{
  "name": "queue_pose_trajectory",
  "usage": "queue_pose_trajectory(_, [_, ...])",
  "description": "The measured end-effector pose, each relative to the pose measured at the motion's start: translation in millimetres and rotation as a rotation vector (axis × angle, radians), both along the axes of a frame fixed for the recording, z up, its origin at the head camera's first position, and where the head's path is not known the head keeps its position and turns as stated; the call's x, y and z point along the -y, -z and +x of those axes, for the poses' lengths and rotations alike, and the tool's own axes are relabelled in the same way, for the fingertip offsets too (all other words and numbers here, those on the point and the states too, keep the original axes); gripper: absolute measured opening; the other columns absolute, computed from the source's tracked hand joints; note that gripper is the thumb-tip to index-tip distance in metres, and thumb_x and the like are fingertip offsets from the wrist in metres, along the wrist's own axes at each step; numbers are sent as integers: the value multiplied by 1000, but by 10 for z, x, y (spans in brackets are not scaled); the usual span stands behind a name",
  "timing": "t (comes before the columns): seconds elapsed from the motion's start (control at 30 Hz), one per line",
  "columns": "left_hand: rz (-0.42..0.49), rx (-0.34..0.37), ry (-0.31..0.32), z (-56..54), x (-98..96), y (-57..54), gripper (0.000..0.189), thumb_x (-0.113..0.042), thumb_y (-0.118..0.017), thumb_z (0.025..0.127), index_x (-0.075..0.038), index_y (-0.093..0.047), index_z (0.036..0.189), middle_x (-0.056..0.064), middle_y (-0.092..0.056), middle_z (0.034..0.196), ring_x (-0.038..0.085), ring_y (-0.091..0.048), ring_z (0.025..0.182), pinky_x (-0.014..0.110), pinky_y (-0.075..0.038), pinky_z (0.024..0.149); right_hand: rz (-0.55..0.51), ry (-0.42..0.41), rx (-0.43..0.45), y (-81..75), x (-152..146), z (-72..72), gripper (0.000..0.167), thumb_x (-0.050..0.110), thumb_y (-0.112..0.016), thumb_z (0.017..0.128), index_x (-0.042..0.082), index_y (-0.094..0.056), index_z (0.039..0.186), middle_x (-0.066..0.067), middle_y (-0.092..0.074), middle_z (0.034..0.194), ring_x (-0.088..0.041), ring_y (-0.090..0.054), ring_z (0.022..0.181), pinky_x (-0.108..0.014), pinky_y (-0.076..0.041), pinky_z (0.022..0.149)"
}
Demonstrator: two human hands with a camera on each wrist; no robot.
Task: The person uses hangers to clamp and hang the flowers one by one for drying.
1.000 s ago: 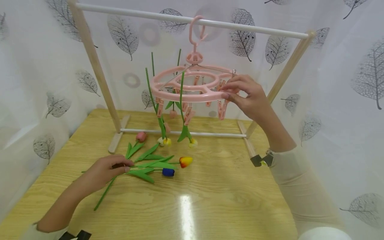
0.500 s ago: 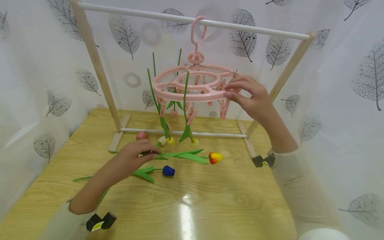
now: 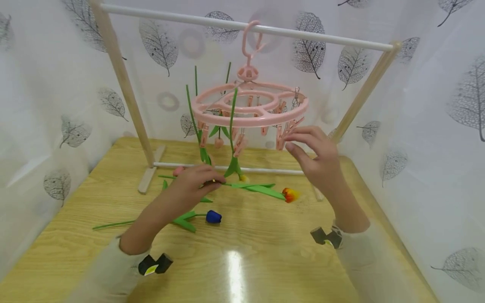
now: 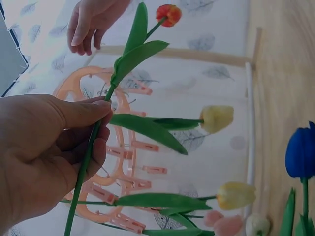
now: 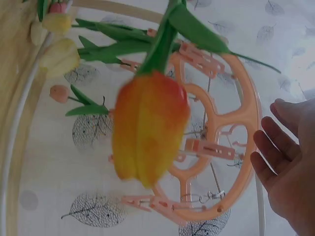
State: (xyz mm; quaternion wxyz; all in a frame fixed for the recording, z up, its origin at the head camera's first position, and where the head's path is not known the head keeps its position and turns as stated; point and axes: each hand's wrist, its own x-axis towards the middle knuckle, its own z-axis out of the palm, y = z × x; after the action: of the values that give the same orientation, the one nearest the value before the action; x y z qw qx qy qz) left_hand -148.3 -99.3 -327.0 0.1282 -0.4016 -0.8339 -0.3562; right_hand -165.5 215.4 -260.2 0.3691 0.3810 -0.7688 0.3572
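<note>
My left hand (image 3: 193,187) pinches the green stem of a red-and-yellow artificial tulip (image 3: 289,195) between thumb and fingers. Its bloom points right, above the table. In the right wrist view that bloom (image 5: 150,130) looms close. A pink round clip hanger (image 3: 246,122) hangs from the rack's white top rod. My right hand (image 3: 318,155) is beside the hanger's right-hand pink clips (image 3: 279,138), fingers loosely extended and holding nothing. In the left wrist view, a yellow tulip (image 4: 217,119) hangs bloom-down from the hanger among several clipped tulips.
A blue tulip (image 3: 214,216) lies on the wooden table (image 3: 265,261), with a pink tulip (image 3: 178,171) farther back, partly hidden by my left hand. The rack has a top rod (image 3: 322,36), a lower rod (image 3: 280,171) and wooden posts (image 3: 125,84).
My left hand has lifted the red-and-yellow tulip from the other flowers and carried it right. My right hand has let go of the hanger's rim and dropped lower, beside the clips.
</note>
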Motion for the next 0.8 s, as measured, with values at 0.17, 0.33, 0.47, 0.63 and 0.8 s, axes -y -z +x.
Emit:
queue_pose_trajectory(0.17, [-17,-90,-15,11,-102,-59,14,-7,-72,92,-10,-76,105,-1,-70,101,12,-61,87,26,-54,74,137,-98,118,274,197,145,23,-5,-76,85,2,-74,106,-10,-71,108,-24,-66,104,-27,-51,98])
queue_pose_trajectory(0.33, [-39,-185,-5,14,-183,-79,14,-5,-72,92,-8,-76,105,1,-72,104,18,-65,99,30,-57,84,227,-93,330,478,358,219,16,10,-72,94,11,-74,110,-2,-73,109,-14,-66,101,-32,-56,87])
queue_pose_trajectory(0.47, [-81,-255,-10,20,-232,-94,12,-3,-73,91,-6,-76,102,3,-71,101,19,-64,93,29,-56,79,275,-83,436,551,421,238,16,17,-70,96,14,-74,111,3,-72,105,-9,-63,94,-32,-56,81])
queue_pose_trajectory(0.63, [-139,-283,-34,46,-281,-118,10,-5,-75,90,-6,-77,99,3,-71,97,19,-65,91,29,-57,80,323,-76,465,604,468,234,16,18,-71,96,13,-75,111,4,-73,103,-8,-65,88,-27,-56,76])
queue_pose_trajectory(0.8, [-247,-344,-67,74,-308,-112,10,-5,-76,89,-8,-76,99,3,-70,97,20,-67,95,42,-58,91,320,-67,516,676,504,232,16,17,-71,95,12,-75,110,4,-73,100,-8,-65,86,-26,-56,74])
